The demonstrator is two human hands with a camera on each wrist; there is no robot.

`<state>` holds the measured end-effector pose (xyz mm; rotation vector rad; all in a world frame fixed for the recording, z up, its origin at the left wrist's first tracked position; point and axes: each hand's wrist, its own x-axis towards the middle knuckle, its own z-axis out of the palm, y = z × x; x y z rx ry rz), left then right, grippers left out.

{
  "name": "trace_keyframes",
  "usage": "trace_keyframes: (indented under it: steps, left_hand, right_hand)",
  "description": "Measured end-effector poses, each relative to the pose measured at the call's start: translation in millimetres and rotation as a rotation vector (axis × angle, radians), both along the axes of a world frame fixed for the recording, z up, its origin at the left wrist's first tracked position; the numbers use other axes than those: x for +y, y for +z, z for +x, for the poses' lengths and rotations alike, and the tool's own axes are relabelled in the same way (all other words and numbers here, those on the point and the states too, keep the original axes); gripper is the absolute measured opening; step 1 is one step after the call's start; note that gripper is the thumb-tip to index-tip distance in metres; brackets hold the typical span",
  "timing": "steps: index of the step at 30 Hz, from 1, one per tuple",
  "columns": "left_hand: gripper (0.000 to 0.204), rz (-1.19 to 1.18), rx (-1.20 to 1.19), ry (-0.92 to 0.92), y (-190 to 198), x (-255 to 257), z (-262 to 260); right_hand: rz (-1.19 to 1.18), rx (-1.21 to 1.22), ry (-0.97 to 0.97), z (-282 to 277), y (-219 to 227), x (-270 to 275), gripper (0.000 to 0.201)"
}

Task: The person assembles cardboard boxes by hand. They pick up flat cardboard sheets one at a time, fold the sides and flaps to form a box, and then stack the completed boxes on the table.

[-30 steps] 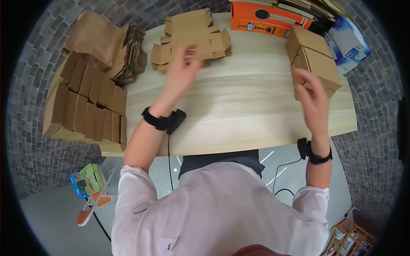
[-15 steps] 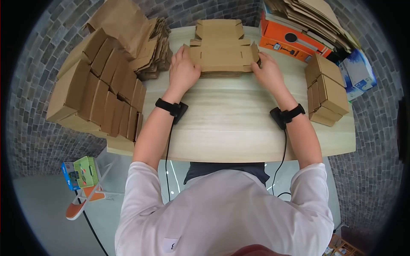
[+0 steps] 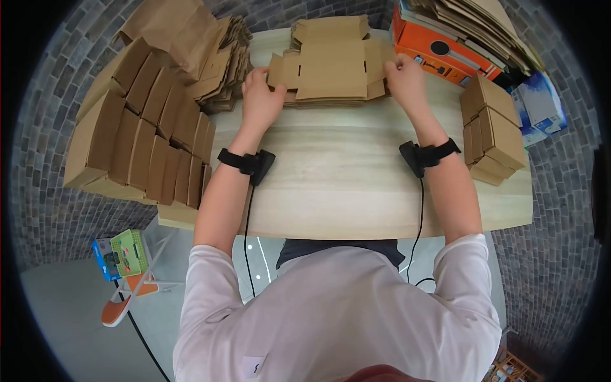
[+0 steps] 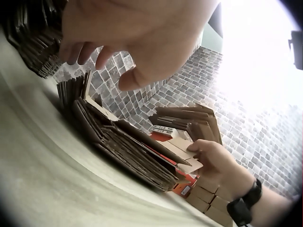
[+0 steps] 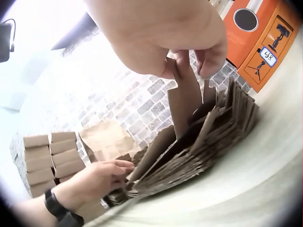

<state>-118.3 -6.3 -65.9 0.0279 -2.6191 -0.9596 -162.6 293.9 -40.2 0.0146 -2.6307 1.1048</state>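
Observation:
On the table lies a stack of flat cardboard box blanks (image 5: 189, 163), the top blank (image 3: 332, 67) spread with its side flaps outward. My right hand (image 3: 406, 83) pinches the right flap (image 5: 183, 97) between thumb and fingers; in the right wrist view that flap stands bent up from the stack. At the blank's left flap (image 3: 284, 69) is my left hand (image 3: 262, 99). Its fingers are loosely bent and the thumb stands apart, with nothing gripped between them in the left wrist view. The right wrist view has these fingertips right at the stack's left edge.
Folded boxes (image 3: 140, 127) stand in rows at the left, beside a brown paper bag (image 3: 172, 38) and more folded cardboard (image 3: 223, 73). To the right are a few closed boxes (image 3: 499, 130), an orange box (image 3: 439, 54) under stacked cardboard, and a blue-white box (image 3: 541, 105).
Both hands came in over the table to the blank's two sides. Since half a second ago the top blank has shifted, its right flap has risen in my right hand, and my left hand has moved slightly left.

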Motion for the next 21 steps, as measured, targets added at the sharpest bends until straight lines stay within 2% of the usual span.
trace_keyframes:
  steps: [1,3,4,6,7,9,13,15,16,18,21]
  left_hand:
    - [0.058,-0.004,-0.001,-0.002,-1,-1,3]
    - [0.057,0.084,0.037,-0.006,-1,-4,11]
    - [0.057,0.084,0.038,-0.013,-2,-5,17]
    - [0.054,0.331,0.053,-0.019,-1,-5,28]
    - [0.054,0.331,0.055,-0.019,-2,-6,30]
    - [0.052,0.553,0.064,-0.079,-5,-9,37]
    - [0.053,0.579,-0.002,-0.077,-6,-10,46]
    - [0.049,0.765,-0.102,-0.080,-5,-8,54]
    - [0.049,0.763,-0.102,-0.080,-5,-7,61]
    - [0.050,1.064,-0.232,-0.126,-2,-4,83]
    - [0.049,1.055,-0.161,-0.116,0,5,137]
  right_hand:
    - [-0.004,-0.001,-0.002,5,5,-1,0.022]
    - [-0.825,-0.208,0.116,18,13,-3,0.018]
    - [-0.826,-0.203,0.110,20,11,1,0.018]
    - [-1.030,-0.231,0.193,21,4,10,0.018]
    - [-1.029,-0.230,0.194,21,0,14,0.018]
    - [-1.171,-0.222,0.236,21,-7,18,0.016]
    - [-1.190,-0.224,0.216,21,-7,23,0.015]
    - [-1.120,-0.242,0.299,34,4,21,0.014]
    - [-1.122,-0.241,0.299,46,8,20,0.014]
    - [-1.082,-0.296,0.299,78,16,20,0.014]
    - [-0.969,-0.428,0.286,125,8,35,0.015]
